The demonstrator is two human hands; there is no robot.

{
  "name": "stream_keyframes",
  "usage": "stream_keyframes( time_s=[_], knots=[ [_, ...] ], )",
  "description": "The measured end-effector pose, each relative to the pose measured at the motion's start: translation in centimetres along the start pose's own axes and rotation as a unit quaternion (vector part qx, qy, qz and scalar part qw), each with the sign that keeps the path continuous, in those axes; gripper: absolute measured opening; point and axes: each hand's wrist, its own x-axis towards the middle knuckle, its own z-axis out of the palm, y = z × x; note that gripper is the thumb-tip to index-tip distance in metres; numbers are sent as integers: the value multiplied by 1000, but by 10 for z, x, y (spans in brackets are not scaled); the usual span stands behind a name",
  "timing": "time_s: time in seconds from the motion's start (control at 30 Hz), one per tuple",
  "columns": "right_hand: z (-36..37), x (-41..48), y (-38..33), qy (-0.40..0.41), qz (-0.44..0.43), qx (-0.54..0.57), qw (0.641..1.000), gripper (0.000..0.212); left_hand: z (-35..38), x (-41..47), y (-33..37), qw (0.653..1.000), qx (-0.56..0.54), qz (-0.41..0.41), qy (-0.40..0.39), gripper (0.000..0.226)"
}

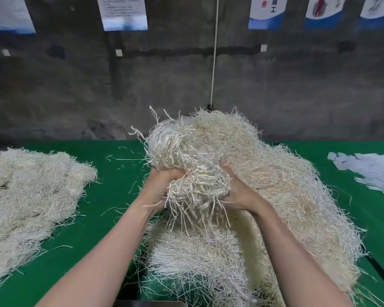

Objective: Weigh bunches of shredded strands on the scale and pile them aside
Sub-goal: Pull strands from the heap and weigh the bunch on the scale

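Observation:
Both hands hold up a thick bunch of cream shredded strands (186,156) above the green table (111,196). My left hand (162,185) grips the bunch from the left and below. On the bunch's right side my right hand (235,191) has its fingers curled into the strands. Behind and to the right lies the big heap of strands (286,185). A flatter bunch (193,262) lies under my forearms near the table's front; the scale is not visible, possibly hidden beneath it. At the left sits a pile of strands (31,200).
White paper slips (370,169) lie at the right of the table. Loose single strands are scattered on the green cloth between the piles. A dark wall with posters and a white cord (214,52) stands behind the table.

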Motion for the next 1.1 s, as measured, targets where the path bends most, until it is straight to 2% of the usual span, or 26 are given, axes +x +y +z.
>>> stream_keyframes(
  time_s=[0.03,0.1,0.13,0.2,0.27,0.33,0.4,0.47,0.5,0.57,0.6,0.63,0.67,0.73,0.77,0.83,0.9,0.93,0.97,1.03,1.07,1.1],
  knots=[
    [9,3,3,42,-19,29,998,92,-1,0,0,1000,9,10,-7,66],
    [18,13,15,101,19,72,992,67,-3,-2,3,999,25,32,-26,50],
    [21,19,25,107,58,40,992,50,-5,-3,4,999,16,39,-23,58],
    [19,19,43,77,122,-123,982,15,-13,-4,4,1000,-9,19,0,94],
    [15,8,55,55,150,-238,958,6,-18,-5,-1,1000,0,7,-1,111],
    [8,-3,55,23,155,-267,951,11,-19,-9,-9,1000,24,-18,8,131],
    [-7,-10,42,-40,149,-237,959,29,-21,-9,-20,998,40,-44,13,145],
    [-27,-11,22,-71,131,-170,974,60,-22,-10,-22,997,51,-63,16,137],
    [-34,-10,10,-55,100,-172,979,79,-23,-9,-23,997,49,-64,20,132],
    [-33,-3,-16,-34,17,-191,981,117,-20,-9,-22,997,57,-46,16,135],
    [-24,3,-25,-41,-14,-178,983,126,-18,-9,-20,997,66,-34,9,139],
    [-10,11,-30,-59,-28,-156,986,125,-16,-9,-18,997,68,-20,1,139],
    [6,17,-32,-72,-28,-132,988,109,-15,-9,-15,998,64,-6,-4,136],
    [32,28,-25,-78,-9,-116,990,54,-15,-9,-5,999,36,11,-10,128],
    [39,30,-15,-65,1,-129,989,52,-16,-10,1,999,29,13,-7,125],
    [45,31,6,-32,9,-156,987,79,-25,-11,7,1000,18,11,-7,120],
    [45,32,20,22,-17,-150,988,86,-35,-10,9,998,59,-4,-38,111],
    [43,32,23,62,-35,-123,990,80,-36,-11,9,988,124,-11,-88,109],
    [41,33,23,100,-55,-87,990,68,-34,-12,7,961,219,-32,-165,109],
    [34,37,13,130,-74,4,989,52,-23,-11,-4,853,432,-104,-276,108],
    [31,38,8,113,-71,29,991,51,-18,-11,-10,798,512,-123,-293,101],
    [30,39,6,81,-62,14,995,49,-13,-12,-14,764,557,-133,-299,96]
  ],
)
